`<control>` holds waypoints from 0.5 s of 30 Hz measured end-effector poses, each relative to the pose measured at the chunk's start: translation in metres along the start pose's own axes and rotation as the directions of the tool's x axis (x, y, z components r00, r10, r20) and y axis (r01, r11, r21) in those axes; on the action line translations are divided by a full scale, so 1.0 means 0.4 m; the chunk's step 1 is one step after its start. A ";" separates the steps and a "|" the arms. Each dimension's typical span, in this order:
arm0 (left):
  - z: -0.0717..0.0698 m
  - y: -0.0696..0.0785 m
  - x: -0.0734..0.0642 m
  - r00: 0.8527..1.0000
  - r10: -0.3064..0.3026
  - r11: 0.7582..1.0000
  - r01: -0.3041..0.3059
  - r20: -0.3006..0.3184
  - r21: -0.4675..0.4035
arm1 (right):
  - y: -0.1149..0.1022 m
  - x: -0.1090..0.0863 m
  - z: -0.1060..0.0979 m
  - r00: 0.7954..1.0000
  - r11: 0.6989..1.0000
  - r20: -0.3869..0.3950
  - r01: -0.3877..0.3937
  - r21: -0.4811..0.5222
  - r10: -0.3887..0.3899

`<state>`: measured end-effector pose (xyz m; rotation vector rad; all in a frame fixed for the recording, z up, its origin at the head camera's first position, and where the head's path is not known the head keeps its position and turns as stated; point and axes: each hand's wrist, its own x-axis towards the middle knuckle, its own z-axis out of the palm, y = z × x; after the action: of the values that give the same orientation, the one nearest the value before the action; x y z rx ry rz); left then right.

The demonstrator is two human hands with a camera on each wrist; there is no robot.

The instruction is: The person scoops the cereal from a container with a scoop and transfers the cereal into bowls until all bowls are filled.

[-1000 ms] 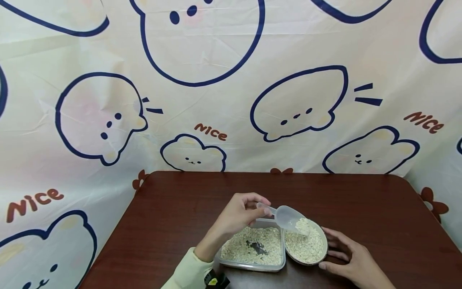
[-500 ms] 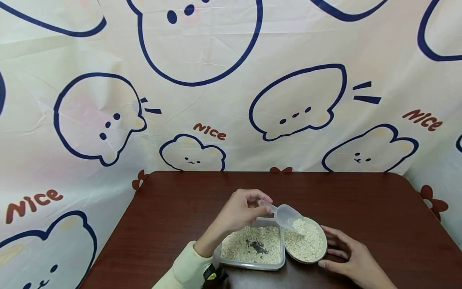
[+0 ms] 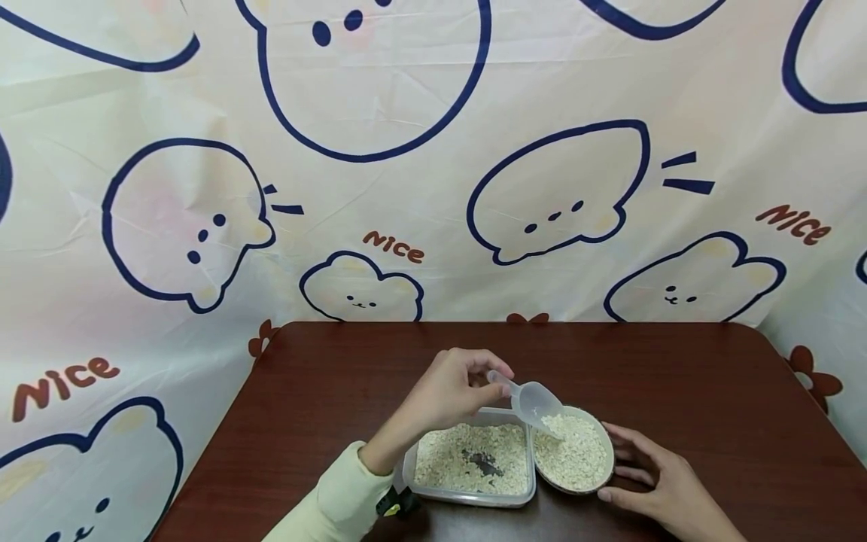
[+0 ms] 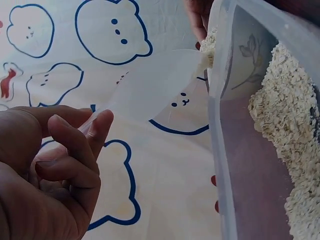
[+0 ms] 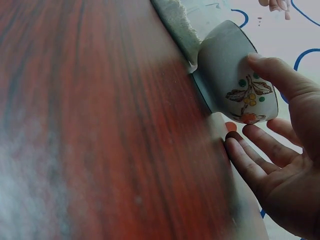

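Note:
My left hand pinches the handle of a translucent plastic scoop, its bowl tilted down to the right over a round patterned bowl. The scoop's tip meets the oats that nearly fill this bowl. In the left wrist view the scoop extends from between thumb and fingers, with some oats at its end. My right hand steadies the bowl from the right, thumb on its near side and fingers round the far side.
Left of the bowl, touching or almost touching it, stands a clear rectangular container of oats, its bottom showing through a bare patch. Both stand on a dark reddish-brown table. A cartoon-printed cloth hangs behind the table.
Oats have slid off the scoop into the bowl, so the scoop holds less. My left hand has risen slightly, tipping the scoop a little more. My right hand stays at the bowl.

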<state>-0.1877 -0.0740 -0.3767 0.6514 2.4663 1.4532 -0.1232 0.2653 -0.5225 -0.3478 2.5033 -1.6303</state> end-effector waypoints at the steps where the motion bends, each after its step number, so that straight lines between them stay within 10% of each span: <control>1: -0.001 0.003 -0.001 1.000 0.005 1.000 -0.005 -0.004 0.016 | -0.001 0.000 0.000 1.000 1.000 0.000 -0.006 -0.005 0.006; 15: -0.017 0.018 -0.011 0.999 0.031 0.999 -0.030 -0.030 0.024 | -0.005 0.003 0.003 0.997 0.997 0.013 -0.072 -0.006 0.072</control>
<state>-0.1844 -0.0783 -0.3676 0.6796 2.5104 1.4578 -0.1238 0.2632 -0.5213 -0.2649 2.4810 -1.5899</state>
